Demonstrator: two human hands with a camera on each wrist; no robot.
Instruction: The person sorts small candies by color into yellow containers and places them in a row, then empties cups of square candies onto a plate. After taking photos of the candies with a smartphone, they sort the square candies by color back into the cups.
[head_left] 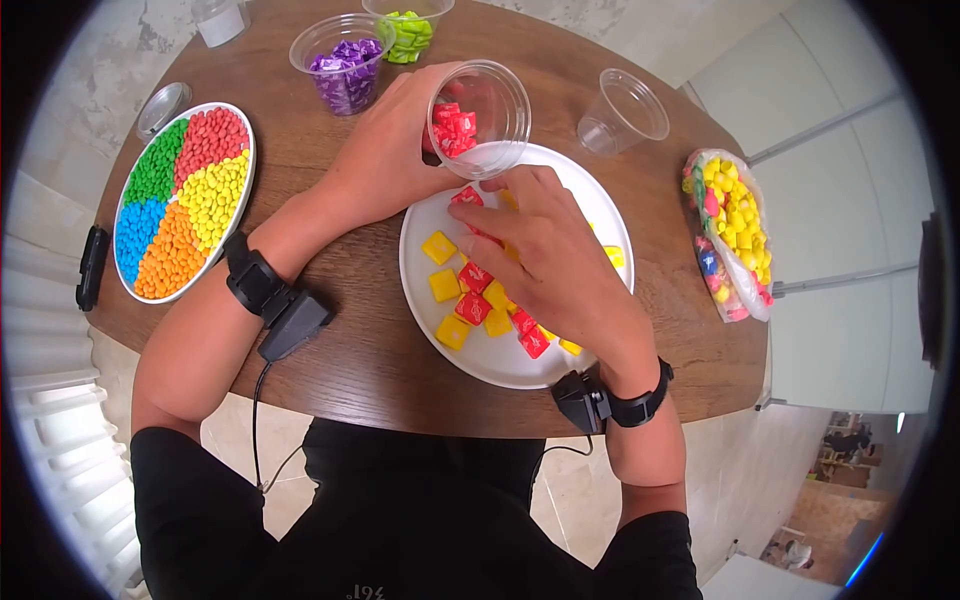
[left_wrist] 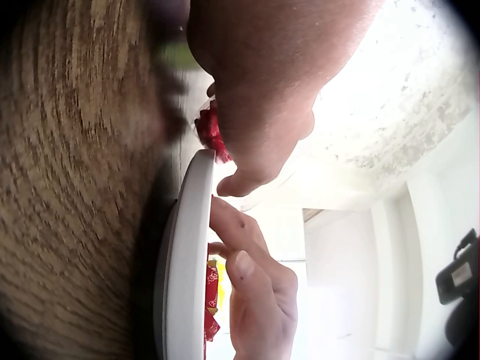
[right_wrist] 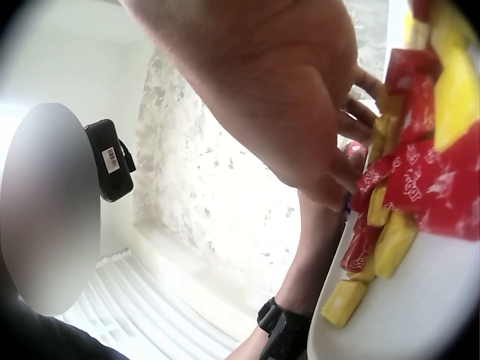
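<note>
My left hand (head_left: 405, 125) grips a clear plastic cup (head_left: 505, 105) with red wrapped candies (head_left: 455, 128) inside, tilted at the far rim of the white plate (head_left: 425, 325). Part of that hand is hidden behind the cup. On the plate lie mixed yellow candies (head_left: 445, 285) and red candies (head_left: 472, 308). My right hand (head_left: 555, 255) reaches down over them, fingers spread and fingertips right at the red pieces near the cup. In the right wrist view its thumb (right_wrist: 341, 174) stands apart from the fingers, beside a red wrapper (right_wrist: 409, 176).
At the left is a sectioned plate (head_left: 250, 175) of coloured sweets. Cups of purple candies (head_left: 345, 75) and green candies (head_left: 408, 35) stand at the back. An upright clear cup (head_left: 620, 115) and a bag of mixed candies (head_left: 735, 230) are to the right.
</note>
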